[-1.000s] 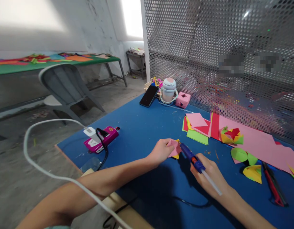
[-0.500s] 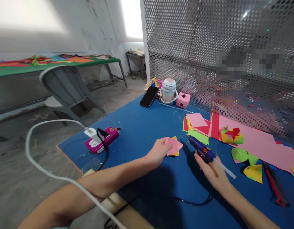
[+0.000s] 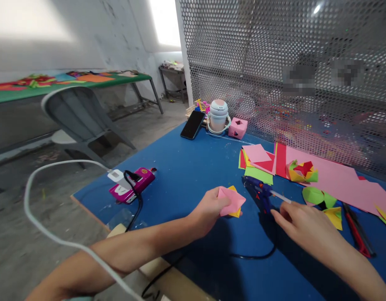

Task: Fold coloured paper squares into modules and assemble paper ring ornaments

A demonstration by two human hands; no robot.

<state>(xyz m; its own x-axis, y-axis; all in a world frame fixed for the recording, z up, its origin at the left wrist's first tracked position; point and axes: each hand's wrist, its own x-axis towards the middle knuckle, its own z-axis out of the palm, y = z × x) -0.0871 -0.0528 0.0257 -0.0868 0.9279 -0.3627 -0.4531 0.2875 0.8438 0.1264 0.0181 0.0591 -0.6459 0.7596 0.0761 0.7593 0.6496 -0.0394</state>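
Observation:
My left hand [image 3: 211, 207] pinches a small folded paper piece [image 3: 231, 201] between thumb and fingers, pink on top with yellow showing behind it. It is held just above the blue table [image 3: 186, 167]. To its right, a dark blue glue gun [image 3: 259, 190] rests on the tabletop, a whitish glue stick [image 3: 280, 196] poking out of its back. My right hand [image 3: 305, 221] is right behind the gun, thumb and fingers apart near the handle and stick. Whether a fingertip still touches the gun is hard to see.
Coloured paper squares [image 3: 258, 156], a folded paper flower [image 3: 303, 170], green folded pieces [image 3: 318, 197] and a red cutter [image 3: 357, 230] lie at right. A phone [image 3: 193, 124], a white jar [image 3: 218, 117] and a pink paper box [image 3: 237, 128] stand behind. A magenta power strip [image 3: 133, 186] sits left, cables trailing.
The glue gun has gone from my right hand onto the table, and that hand has drawn back to the right. My left hand has shifted slightly, still with the folded paper.

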